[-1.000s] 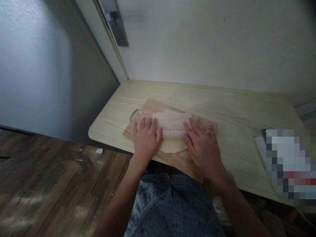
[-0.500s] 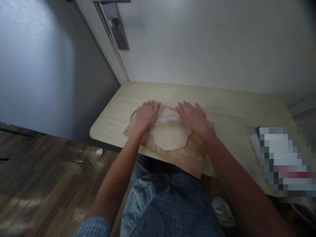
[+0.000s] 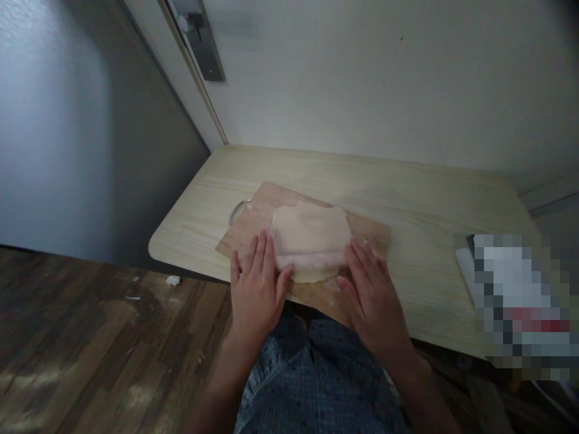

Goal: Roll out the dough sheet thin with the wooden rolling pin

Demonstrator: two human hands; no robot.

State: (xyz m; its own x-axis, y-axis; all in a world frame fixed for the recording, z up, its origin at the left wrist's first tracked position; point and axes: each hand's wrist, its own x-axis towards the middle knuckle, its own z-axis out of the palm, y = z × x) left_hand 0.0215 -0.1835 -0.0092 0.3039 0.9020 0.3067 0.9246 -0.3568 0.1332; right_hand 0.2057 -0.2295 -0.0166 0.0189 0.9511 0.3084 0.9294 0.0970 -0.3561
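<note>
Nearest the camera, over a lap in a blue patterned shirt, both hands lay flat and palm-down with the fingers stretched out. The left hand (image 3: pixel 256 289) pressed on the left end, and the right hand (image 3: pixel 373 292) on the right end, of a pale rolling pin (image 3: pixel 312 260) that lay across the near edge of the dough sheet (image 3: pixel 311 238); neither hand was closed around it, the pin only rested under the open palms and fingers. The dough lay thin and roughly oval on a wooden cutting board (image 3: pixel 371 232), which sat at an angle on the near edge of the light wooden surface (image 3: pixel 429 193), a metal loop handle (image 3: pixel 239 210) showing at the board's left corner. By my judgement the rolling-out was in hand, at the near end of a stroke; the next move would call for an even forward push with both palms, keeping the pin square to the dough. Half a second earlier the hands and pin had been at the far edge of the dough, arms stretched out; now they were drawn back close to the body. Farther right lay a blurred-out object (image 3: pixel 520 301), and beyond stood a white wall (image 3: pixel 384 78).
</note>
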